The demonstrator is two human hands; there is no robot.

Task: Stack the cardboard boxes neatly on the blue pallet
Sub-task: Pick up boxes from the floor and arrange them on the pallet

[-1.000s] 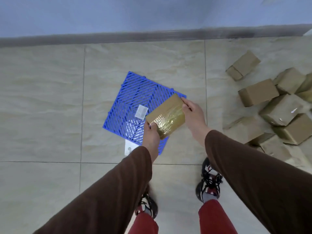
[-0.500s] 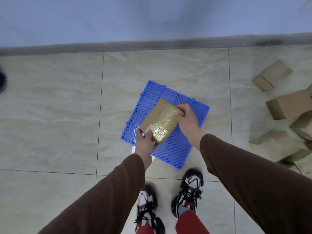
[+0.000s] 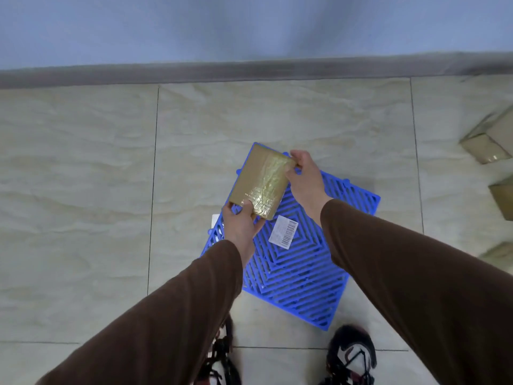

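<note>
Carried farther, box over far left corner of pallet (long axis near-to-far), gripped by left hand and right hand.

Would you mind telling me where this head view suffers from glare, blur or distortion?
Head view: glare on the shiny tape of the cardboard box held by the left hand and right hand; boxes at the right edge are blurred; the baseboard bows from wide-angle distortion.

Both hands, left hand & right hand, grip taped cardboard box over blue pallet at its 11 o'clock corner; barcode label on pallet.
</note>
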